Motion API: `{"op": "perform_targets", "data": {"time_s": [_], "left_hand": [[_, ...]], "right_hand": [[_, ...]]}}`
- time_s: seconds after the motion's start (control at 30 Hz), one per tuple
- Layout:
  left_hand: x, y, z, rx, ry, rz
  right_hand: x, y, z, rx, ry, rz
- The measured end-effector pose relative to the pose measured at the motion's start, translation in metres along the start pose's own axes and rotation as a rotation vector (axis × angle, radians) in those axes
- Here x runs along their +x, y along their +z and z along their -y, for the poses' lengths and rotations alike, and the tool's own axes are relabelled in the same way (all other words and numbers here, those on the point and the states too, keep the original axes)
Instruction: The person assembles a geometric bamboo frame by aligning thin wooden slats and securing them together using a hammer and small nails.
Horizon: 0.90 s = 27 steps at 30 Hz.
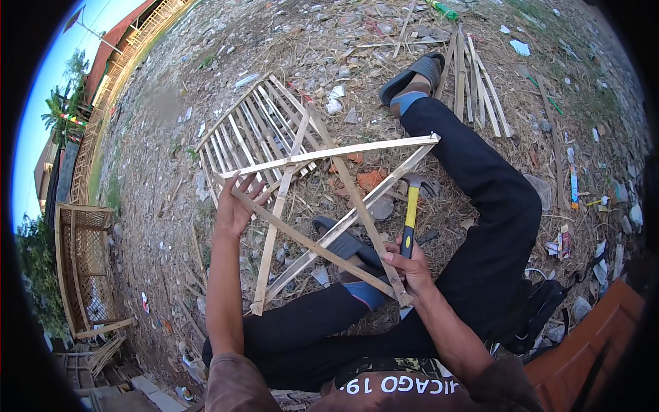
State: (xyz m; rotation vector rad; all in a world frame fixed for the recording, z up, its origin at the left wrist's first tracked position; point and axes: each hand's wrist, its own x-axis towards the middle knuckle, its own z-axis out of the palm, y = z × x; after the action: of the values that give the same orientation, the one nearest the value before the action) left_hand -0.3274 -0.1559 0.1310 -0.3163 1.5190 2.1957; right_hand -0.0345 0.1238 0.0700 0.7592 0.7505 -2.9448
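Left hand (235,206) open, fingers spread, palm against the left end of a slat in the bamboo slat frame (322,206). Right hand (406,266) fist-closed on the hammer (410,209) handle, head up, also touching a slat's near end. Frame sits mid-scene over legs; finished lattice panel (257,130) lies beyond.

We wear a brown short-sleeved shirt (237,384) with a dark panel of white lettering across the chest, and loose black trousers (494,226). Blue socks (409,101) show at both ankles, inside dark grey open slide sandals (415,74). Our forearms and both hands are bare, with no gloves.
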Motion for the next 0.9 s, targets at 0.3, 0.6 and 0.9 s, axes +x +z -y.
{"op": "perform_targets", "data": {"time_s": [0.3, 0.6, 0.9], "left_hand": [[-0.031, -0.001, 0.046, 0.254, -0.171, 0.134], [-0.03, 0.024, 0.035, 0.322, -0.03, -0.052], [-0.04, 0.013, -0.055, 0.23, 0.33, -0.125]], "right_hand": [[0.015, 0.012, 0.003, -0.091, -0.049, -0.065], [0.013, 0.024, 0.009, -0.14, -0.092, -0.1], [-0.006, 0.02, 0.023, -0.278, -0.206, -0.181]]}}
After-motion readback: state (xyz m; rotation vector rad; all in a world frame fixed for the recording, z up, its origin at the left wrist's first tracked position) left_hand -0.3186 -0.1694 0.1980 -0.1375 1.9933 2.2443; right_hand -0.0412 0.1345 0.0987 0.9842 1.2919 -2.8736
